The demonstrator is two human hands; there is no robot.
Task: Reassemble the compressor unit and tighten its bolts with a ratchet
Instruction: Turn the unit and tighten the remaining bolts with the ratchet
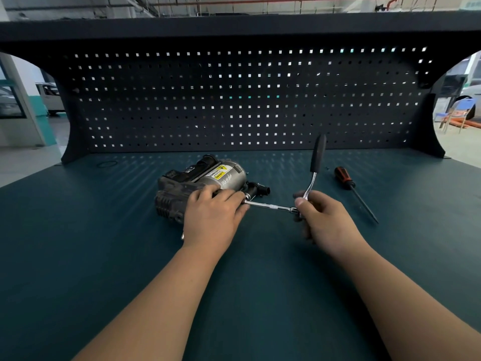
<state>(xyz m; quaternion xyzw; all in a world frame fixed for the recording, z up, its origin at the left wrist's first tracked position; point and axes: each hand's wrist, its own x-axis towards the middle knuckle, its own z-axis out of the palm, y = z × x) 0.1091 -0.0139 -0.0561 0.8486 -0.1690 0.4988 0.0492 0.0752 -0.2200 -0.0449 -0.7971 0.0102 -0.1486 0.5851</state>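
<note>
The compressor unit (208, 178) lies at frame centre on the green tabletop (104, 230). The left hand (213, 214) holds its near end, fingers bent over it. The right hand (325, 220) grips the ratchet (317, 155) at its head, handle upright, with its extension bar (270, 206) reaching the unit. A screwdriver (346, 178) lies to the right.

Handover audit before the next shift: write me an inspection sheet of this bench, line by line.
Surface: dark teal bench top, matt.
Job's things: compressor lying on its side; ratchet with its handle pointing up and an extension bar reaching to the compressor's end.
Clutter: screwdriver right of the ratchet; thin ring at the back left.
Hands: left hand rests on the compressor, grip hidden; right hand grips the ratchet near its head.
Cables: nothing seen.
Surroundings: pegboard behind the bench; parked vehicle to the left; blue chair to the right.
</note>
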